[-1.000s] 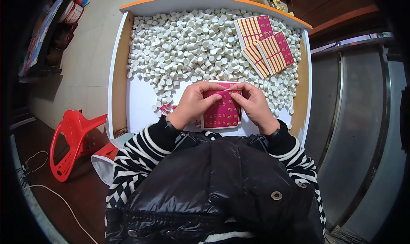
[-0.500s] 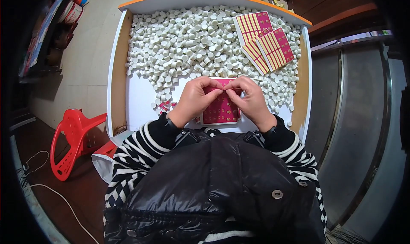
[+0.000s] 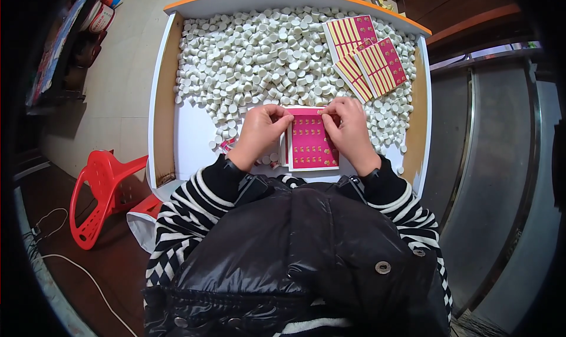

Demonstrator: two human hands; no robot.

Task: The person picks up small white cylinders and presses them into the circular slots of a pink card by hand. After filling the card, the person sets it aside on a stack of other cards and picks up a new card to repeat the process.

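Observation:
A magenta sticker sheet (image 3: 308,141) with rows of small gold prints lies in front of me on a stack of similar sheets. At its upper left corner, my left hand (image 3: 259,135) has thumb and forefinger pinched together. My right hand (image 3: 355,135) pinches at the upper right edge, its fingers curled. Whether a thin strip lies in either pinch is too small to tell. Beside my left hand are a few small pieces with magenta on them (image 3: 226,145). Many short white cylinders (image 3: 253,54) are heaped beyond both hands.
A tray with pale walls (image 3: 163,101) and an orange-edged far side surrounds the cylinders. Several partly used sticker sheets (image 3: 380,68) rest on the heap at far right. Left of the tray stands a red plastic chair (image 3: 97,183); grey panels (image 3: 495,148) are at right.
My hands, which met over the middle of the sheet's upper part, have moved apart to its two sides. The top sheet has shifted slightly right and more of it shows.

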